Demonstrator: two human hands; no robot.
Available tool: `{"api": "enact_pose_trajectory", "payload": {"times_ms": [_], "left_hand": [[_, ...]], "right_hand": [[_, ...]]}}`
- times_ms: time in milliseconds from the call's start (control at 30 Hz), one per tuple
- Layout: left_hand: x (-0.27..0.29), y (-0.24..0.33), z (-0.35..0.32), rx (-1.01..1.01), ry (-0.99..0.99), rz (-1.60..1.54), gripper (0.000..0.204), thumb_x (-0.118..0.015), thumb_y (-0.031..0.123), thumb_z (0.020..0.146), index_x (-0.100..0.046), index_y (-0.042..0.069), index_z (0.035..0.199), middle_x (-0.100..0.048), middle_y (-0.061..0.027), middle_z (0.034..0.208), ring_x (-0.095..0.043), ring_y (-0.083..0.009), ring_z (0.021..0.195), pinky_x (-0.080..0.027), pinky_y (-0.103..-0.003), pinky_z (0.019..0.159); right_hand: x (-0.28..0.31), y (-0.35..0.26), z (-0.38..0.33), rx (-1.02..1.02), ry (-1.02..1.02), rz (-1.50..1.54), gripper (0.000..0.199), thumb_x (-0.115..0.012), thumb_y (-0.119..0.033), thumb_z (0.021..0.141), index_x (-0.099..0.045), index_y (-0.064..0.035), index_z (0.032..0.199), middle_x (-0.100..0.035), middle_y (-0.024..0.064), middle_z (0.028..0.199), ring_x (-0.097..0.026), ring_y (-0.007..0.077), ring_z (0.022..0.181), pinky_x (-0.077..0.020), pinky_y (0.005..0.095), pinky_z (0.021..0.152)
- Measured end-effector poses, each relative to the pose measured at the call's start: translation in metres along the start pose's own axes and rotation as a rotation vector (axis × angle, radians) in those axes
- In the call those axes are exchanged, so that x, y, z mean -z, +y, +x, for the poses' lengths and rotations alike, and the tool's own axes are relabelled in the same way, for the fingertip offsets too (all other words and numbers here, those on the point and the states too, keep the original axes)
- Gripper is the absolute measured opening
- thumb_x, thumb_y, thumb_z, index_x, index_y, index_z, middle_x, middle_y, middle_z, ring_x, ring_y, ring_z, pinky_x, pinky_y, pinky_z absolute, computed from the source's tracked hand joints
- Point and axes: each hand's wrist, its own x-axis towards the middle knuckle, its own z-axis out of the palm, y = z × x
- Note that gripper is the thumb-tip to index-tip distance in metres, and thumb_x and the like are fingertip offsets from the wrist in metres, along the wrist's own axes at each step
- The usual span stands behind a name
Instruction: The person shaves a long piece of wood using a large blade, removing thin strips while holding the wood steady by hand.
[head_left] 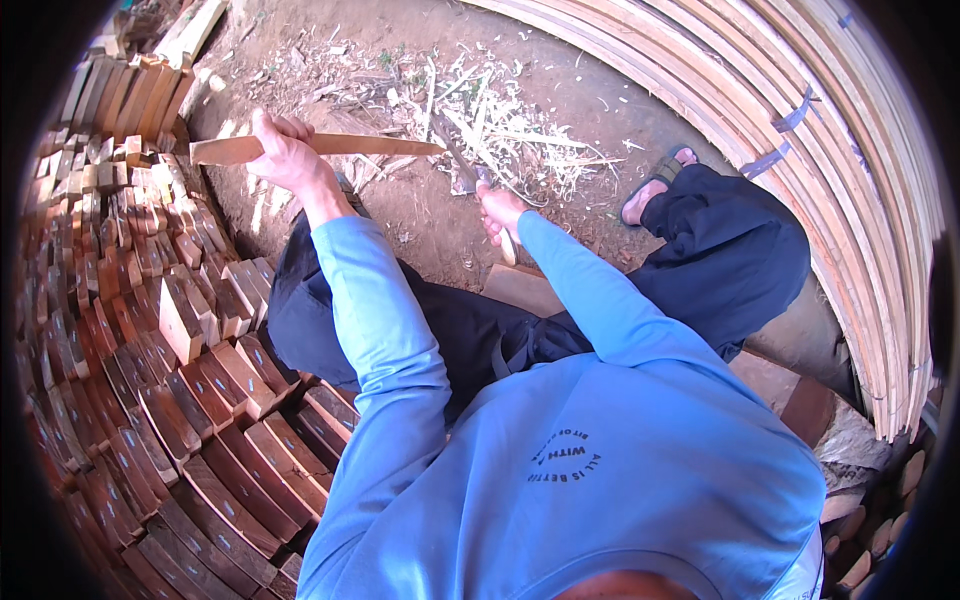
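My left hand (285, 155) is closed around a long, flat piece of wood (375, 145), held nearly level above the ground. The piece is wider at its left end and narrows toward the right. In my right hand (502, 212) is the handle of a large knife (459, 158), whose blade points up and away to the left. Blade and narrow wood end overlap in view; whether they touch I cannot tell. The pale butt of the handle shows below my right fist. Beyond the knife, pale wood shavings (540, 145) lie heaped on the ground.
Stacked wooden blocks (215, 500) fill the left side, close to my left leg. Long, bent wooden strips (690, 60), tied in places, curve along the right. A brick-like block (522, 290) sits between my legs. My sandalled foot (655, 188) rests on bare dirt (390, 30).
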Motion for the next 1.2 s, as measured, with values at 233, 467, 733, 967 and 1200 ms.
{"api": "enact_pose_trajectory", "payload": {"times_ms": [233, 467, 733, 967, 1200], "left_hand": [[0.0, 0.001, -0.001, -0.02, 0.005, 0.026, 0.042, -0.054, 0.02, 0.097, -0.039, 0.012, 0.059, -0.033, 0.0002, 0.048, -0.033, -0.0111, 0.041, -0.033, -0.03, 0.043], [-0.008, 0.001, -0.002, -0.039, 0.035, 0.099, 0.047, -0.054, 0.025, 0.097, -0.038, 0.012, 0.055, -0.034, 0.0, 0.046, -0.034, -0.0115, 0.04, -0.035, -0.03, 0.043], [-0.004, 0.004, -0.002, -0.009, 0.184, 0.113, 0.044, -0.054, 0.021, 0.097, -0.038, 0.012, 0.057, -0.036, -0.0001, 0.047, -0.036, -0.0116, 0.04, -0.035, -0.029, 0.042], [0.004, 0.001, 0.002, -0.025, 0.155, 0.147, 0.035, -0.053, 0.022, 0.099, -0.041, 0.01, 0.068, -0.035, -0.0002, 0.05, -0.036, -0.0122, 0.042, -0.036, -0.03, 0.043], [-0.004, -0.002, 0.004, -0.019, 0.169, 0.118, 0.045, -0.056, 0.022, 0.097, -0.04, 0.01, 0.057, -0.038, -0.0014, 0.047, -0.037, -0.0129, 0.04, -0.038, -0.03, 0.043]], "right_hand": [[0.029, -0.046, -0.016, 0.173, 0.0, -0.206, 0.054, -0.05, -0.06, 0.099, -0.047, -0.0068, 0.087, -0.036, -0.0053, 0.06, -0.031, 0.0062, 0.044, -0.0327, 0.0273, 0.041], [0.031, -0.004, -0.004, 0.042, -0.023, -0.207, 0.061, -0.043, -0.066, 0.098, -0.045, -0.0087, 0.078, -0.037, -0.0023, 0.059, -0.033, 0.009, 0.043, -0.0335, 0.03, 0.039], [0.039, -0.03, -0.007, 0.281, -0.005, -0.451, 0.06, -0.044, -0.063, 0.098, -0.053, -0.0055, 0.086, -0.046, 0.0006, 0.061, -0.042, 0.0118, 0.045, -0.0422, 0.0333, 0.042], [0.032, -0.003, 0.023, 0.187, 0.229, -0.691, 0.07, -0.038, -0.056, 0.101, -0.062, 0.0081, 0.086, -0.063, 0.0155, 0.064, -0.063, 0.0248, 0.051, -0.0538, 0.0399, 0.054], [0.025, -0.026, 0.002, 0.349, 0.32, -0.585, 0.069, -0.041, -0.053, 0.101, -0.061, 0.0075, 0.074, -0.06, 0.0151, 0.058, -0.063, 0.0265, 0.05, -0.056, 0.0415, 0.056]]}}
